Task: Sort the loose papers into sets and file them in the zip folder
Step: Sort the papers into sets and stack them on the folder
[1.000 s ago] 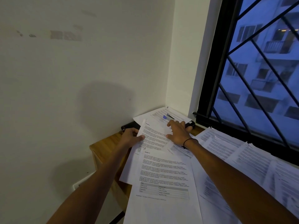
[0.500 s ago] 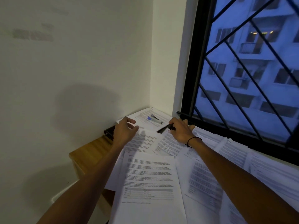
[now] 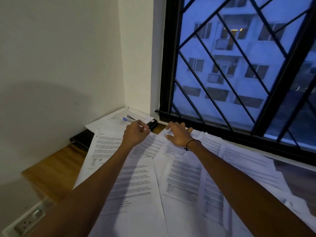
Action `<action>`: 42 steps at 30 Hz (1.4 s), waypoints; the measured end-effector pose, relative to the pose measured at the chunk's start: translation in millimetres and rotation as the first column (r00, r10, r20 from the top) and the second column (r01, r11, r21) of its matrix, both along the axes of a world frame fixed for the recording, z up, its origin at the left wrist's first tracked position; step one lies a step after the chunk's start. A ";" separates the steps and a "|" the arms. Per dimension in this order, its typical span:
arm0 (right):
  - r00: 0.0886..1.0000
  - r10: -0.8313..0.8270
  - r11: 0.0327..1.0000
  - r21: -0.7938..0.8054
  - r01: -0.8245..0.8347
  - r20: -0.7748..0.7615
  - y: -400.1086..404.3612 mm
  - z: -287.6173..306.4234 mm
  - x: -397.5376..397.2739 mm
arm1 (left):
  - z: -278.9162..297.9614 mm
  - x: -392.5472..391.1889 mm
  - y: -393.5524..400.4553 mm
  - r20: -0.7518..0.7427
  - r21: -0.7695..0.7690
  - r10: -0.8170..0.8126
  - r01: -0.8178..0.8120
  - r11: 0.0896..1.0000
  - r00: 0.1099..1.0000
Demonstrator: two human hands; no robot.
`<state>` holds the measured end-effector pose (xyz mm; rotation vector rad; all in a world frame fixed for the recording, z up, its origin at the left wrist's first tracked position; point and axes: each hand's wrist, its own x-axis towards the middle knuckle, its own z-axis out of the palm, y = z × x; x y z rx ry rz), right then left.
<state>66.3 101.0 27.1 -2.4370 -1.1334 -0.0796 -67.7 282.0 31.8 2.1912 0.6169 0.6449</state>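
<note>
Loose papers (image 3: 136,182), printed sheets overlapping, cover the table (image 3: 53,170) from lower centre of frame out to the right edge, running along under the window (image 3: 239,65). Text on them too blurred to read. One sheet at centre left hangs over the bare wooden part of the table. Zip folder (image 3: 82,139), black, lies at centre left against the wall (image 3: 59,57), mostly hidden under papers; a zip pull shows at its left end. A separate stack of papers (image 3: 118,119) sits on top of it in the far corner, just above centre, with a blue-tipped pen (image 3: 127,118) lying on that stack. Small black object (image 3: 153,124) just right of the stack, near the window frame; cannot tell what it is.

Left hand (image 3: 136,134) at centre, knuckles up, fingers curled in, thumb and forefinger pinching something small and dark at the tips, too small to identify. It hovers over the top edge of the papers. Right hand (image 3: 178,135) just right of centre, fingers spread and stretched forward, palm down on or just above the far papers by the window sill; contact unclear. Black band (image 3: 192,144) on the right wrist. Both forearms reach in from the bottom edge.

Window has black diagonal grille bars, with a building (image 3: 230,48) outside in blue dusk light. Wall socket (image 3: 29,223) at lower left.
</note>
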 end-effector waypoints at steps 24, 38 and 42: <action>0.998 -0.061 0.996 -0.067 0.062 0.029 -105.9 1.5 24.5 | -20.5 69.8 -81.5 0.013 -0.015 -0.267 0.267 0.964 0.964; 0.974 -0.224 0.971 -0.074 0.226 0.042 -213.2 -4.3 35.2 | -16.9 91.5 -169.2 -0.037 -0.042 -0.391 0.389 0.920 0.920; 0.966 -0.257 0.965 -0.047 0.258 0.012 -247.9 -6.4 39.1 | -18.3 98.2 -177.8 -0.029 -0.071 -0.426 0.423 0.903 0.904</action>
